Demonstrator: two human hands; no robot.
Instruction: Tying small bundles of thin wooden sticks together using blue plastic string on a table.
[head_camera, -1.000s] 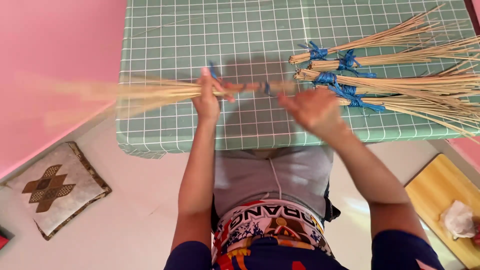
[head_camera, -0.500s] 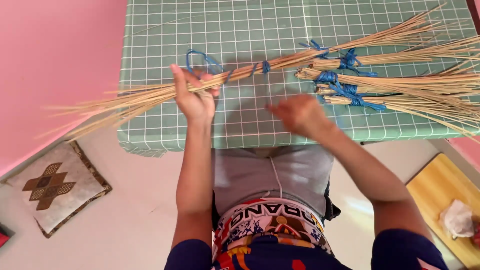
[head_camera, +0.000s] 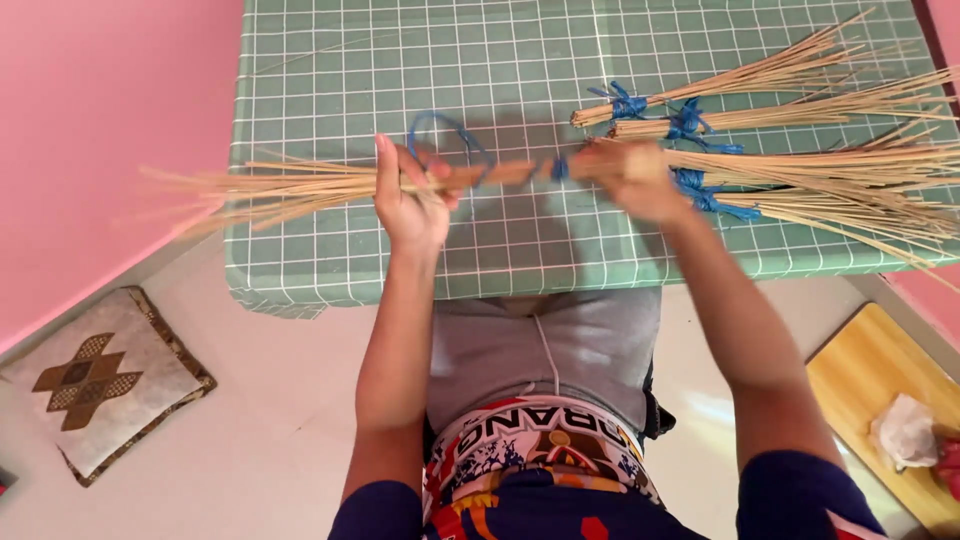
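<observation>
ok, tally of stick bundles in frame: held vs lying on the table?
Held stick bundle, gripped by left hand and right hand: 1
Tied bundles on table, blue string: 4 (first)
Total: 5

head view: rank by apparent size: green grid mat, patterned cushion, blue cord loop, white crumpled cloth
1. green grid mat
2. patterned cushion
3. blue cord loop and white crumpled cloth: look similar, so I would not rank them.
</observation>
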